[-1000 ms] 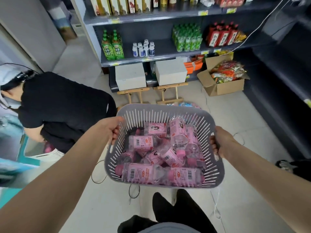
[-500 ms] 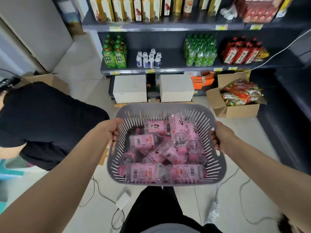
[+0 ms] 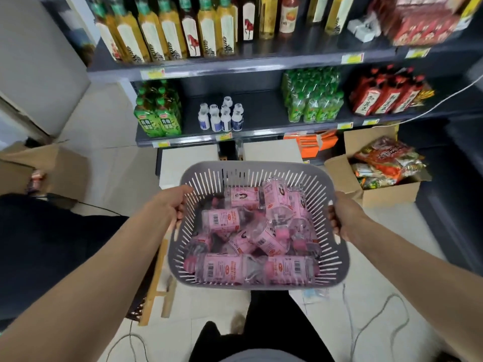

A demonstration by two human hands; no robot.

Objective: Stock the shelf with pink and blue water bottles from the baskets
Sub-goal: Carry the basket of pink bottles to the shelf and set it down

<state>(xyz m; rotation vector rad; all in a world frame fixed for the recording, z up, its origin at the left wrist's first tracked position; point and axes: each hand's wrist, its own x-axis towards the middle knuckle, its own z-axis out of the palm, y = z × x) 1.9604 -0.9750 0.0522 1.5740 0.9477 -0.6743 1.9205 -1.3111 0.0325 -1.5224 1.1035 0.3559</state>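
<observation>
Grey slatted plastic forms the one basket (image 3: 256,167), held up just short of the shelf (image 3: 261,108). The left hand (image 3: 172,202) has its fingers clamped round the basket's left rim, and the right hand (image 3: 342,218) grips its right rim the same way. Roughly ten pink water bottles (image 3: 222,269) lie jumbled inside the basket, mostly on their sides. The nearest two have their long axes running left to right, while the rest cross at angles. Beyond the basket, about seven small blue-labelled bottles (image 3: 220,117) stand upright on the shelf.

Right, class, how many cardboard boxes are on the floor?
2: left box by the far-left edge; right box beside the basket, holding snack packets. Others may be hidden.
</observation>
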